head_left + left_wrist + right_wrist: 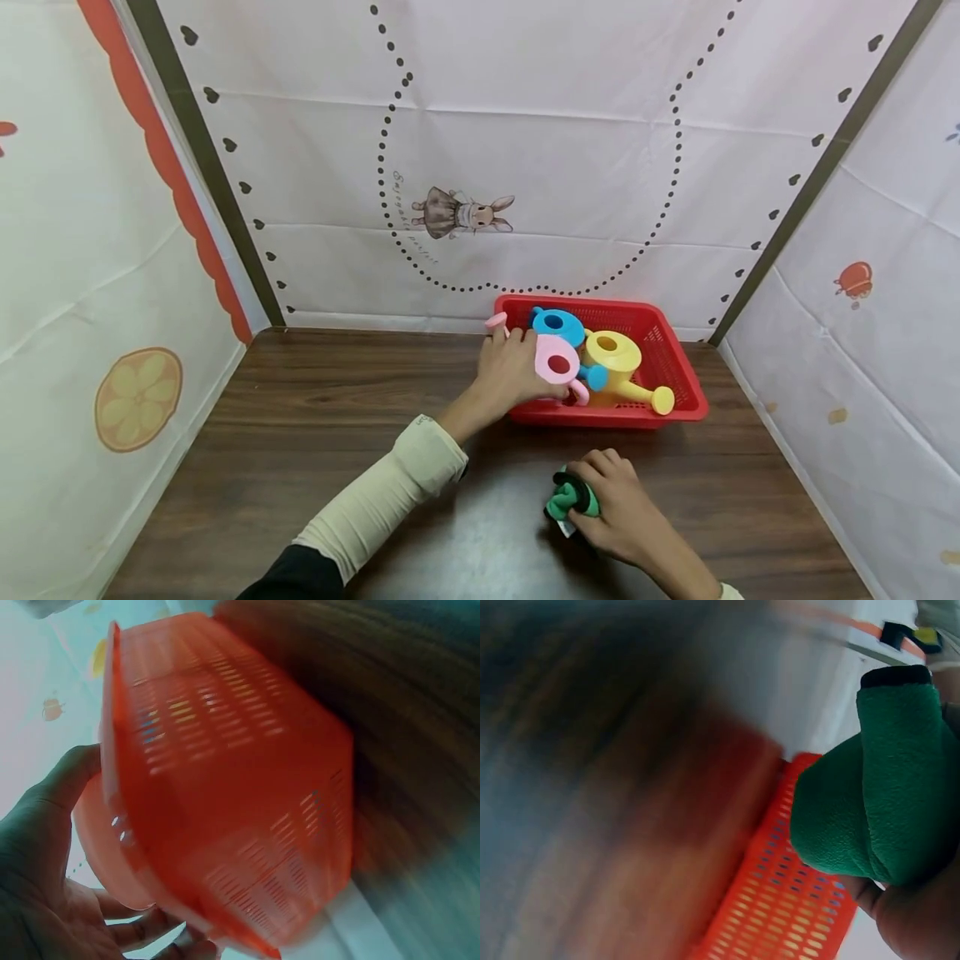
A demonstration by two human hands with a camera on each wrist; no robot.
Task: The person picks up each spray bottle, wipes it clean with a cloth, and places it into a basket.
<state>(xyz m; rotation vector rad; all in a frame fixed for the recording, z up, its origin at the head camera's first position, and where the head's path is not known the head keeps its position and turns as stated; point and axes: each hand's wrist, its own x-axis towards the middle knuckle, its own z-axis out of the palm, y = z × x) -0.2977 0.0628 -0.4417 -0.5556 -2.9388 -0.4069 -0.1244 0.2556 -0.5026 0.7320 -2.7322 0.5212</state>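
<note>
A pink toy watering can (557,358) is at the left end of the red basket (678,371), beside a blue toy watering can (558,323) and a yellow one (613,354). My left hand (513,367) grips the pink can, thumb on the near side and fingers on the far side. In the left wrist view the basket wall covers most of the can. Nearer the table's front, my right hand (615,504) holds a bunched green cloth with black trim (566,500). The right wrist view shows this cloth (885,780) folded over on itself.
The basket, with perforated walls, stands on the dark wooden table (337,392) close to the back wall sheet (540,192). Printed sheets also enclose the left and right sides.
</note>
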